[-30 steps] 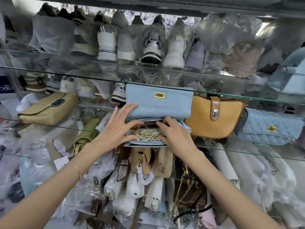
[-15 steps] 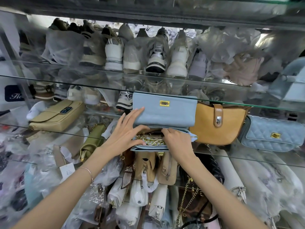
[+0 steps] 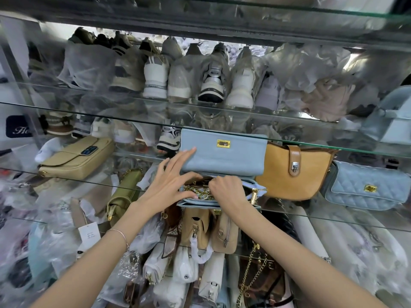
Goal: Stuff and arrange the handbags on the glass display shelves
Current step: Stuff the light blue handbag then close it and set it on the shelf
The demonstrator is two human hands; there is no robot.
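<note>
Glass shelf (image 3: 311,215): blue handbag (image 3: 222,156) under fingers (image 3: 178,158)

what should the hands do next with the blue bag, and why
Probably push the gold chain deeper into the light blue bag with the right hand. The chain lies heaped at the open mouth, the left hand rests on the raised flap, and the right hand's fingers curl into the opening. The flap likely won't shut over it.

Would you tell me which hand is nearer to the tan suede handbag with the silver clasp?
Right. The right hand reaches into the light blue handbag beside the tan suede handbag; the left hand rests farther left.
</note>
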